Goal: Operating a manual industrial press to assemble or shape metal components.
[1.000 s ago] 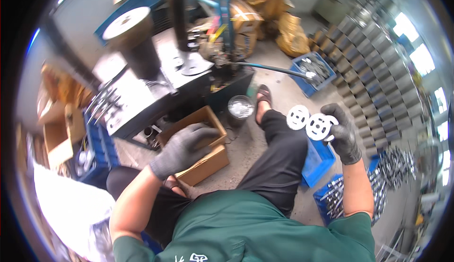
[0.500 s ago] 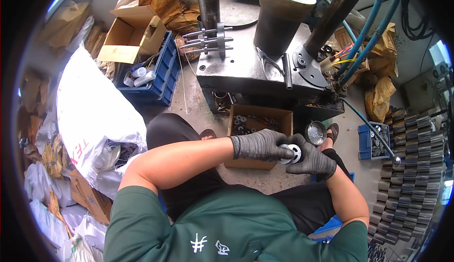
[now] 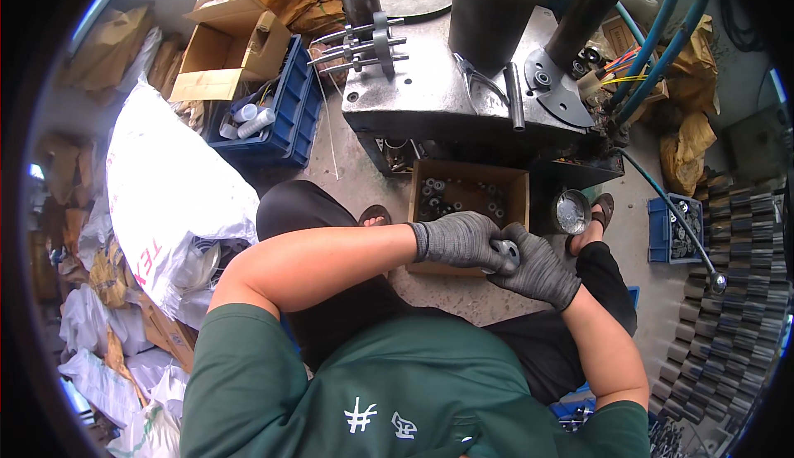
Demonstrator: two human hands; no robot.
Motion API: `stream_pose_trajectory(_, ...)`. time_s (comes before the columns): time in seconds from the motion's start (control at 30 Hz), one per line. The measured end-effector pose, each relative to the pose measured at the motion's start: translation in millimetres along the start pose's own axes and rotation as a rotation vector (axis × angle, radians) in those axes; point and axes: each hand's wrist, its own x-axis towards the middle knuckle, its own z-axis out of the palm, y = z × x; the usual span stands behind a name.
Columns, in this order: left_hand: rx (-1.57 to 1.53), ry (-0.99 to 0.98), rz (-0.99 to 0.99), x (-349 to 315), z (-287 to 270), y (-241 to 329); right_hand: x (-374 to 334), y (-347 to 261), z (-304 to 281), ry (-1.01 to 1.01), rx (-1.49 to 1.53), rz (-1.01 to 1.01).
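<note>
In grey knit gloves, my two hands meet over the near edge of a cardboard box [image 3: 470,178]. Between them is a small round metal part [image 3: 507,251], partly covered by the fingers. My left hand [image 3: 460,241] is closed round its left side. From the right, my right hand [image 3: 538,269] wraps its fingers about the same part. Several small dark and silvery ring-shaped pieces [image 3: 437,196] lie inside the box. A round metal tin [image 3: 571,211] stands right of the box, beside my foot.
Beyond the box stands a metal press bench [image 3: 413,98] with pliers [image 3: 478,84], a short rod [image 3: 514,98] and a thick cylinder [image 3: 496,19]. A white sack [image 3: 178,201] and blue crate [image 3: 285,119] are left. Stacked metal cylinders [image 3: 728,317] and a lever [image 3: 670,222] are right.
The view has shifted slightly. My hands have drawn closer together and turned the part, so its white slotted face no longer shows.
</note>
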Motion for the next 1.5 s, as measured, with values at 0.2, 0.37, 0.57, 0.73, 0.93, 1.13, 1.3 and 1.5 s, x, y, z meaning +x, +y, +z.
stream_pose_trajectory(0.2, 0.282, 0.131, -0.138, 2, 1, 8, 6, 6, -1, -0.034, -0.166, 0.173)
stream_pose_trajectory(0.37, 0.203, 0.227, -0.246, 15, -2, -16, 17, 19, -7, -0.087, -0.384, 0.376)
stream_pose_trajectory(0.57, -1.002, 0.282, -0.131, 17, -3, -44, 14, 61, -30, 0.089, -0.393, 0.472)
stream_pose_trajectory(0.73, -1.530, 0.815, -0.450, 37, -12, -69, 16, 70, -35, 0.472, 0.290, 0.350)
stream_pose_trajectory(0.93, -1.661, 1.111, -0.388, 56, -36, -110, 19, 59, -34, 0.575, 0.528, 0.251)
stream_pose_trajectory(1.13, -1.777, 0.944, -0.093, 66, -25, -107, 13, 49, -38, 0.493, 0.811, 0.271)
stream_pose_trajectory(1.3, -1.781, 0.810, -0.219, 67, -18, -80, 13, 47, -39, 0.437, 1.086, 0.178)
stream_pose_trajectory(1.5, -1.425, 0.520, -0.403, 51, -19, -59, 13, 45, -37, 0.457, 1.204, 0.027)
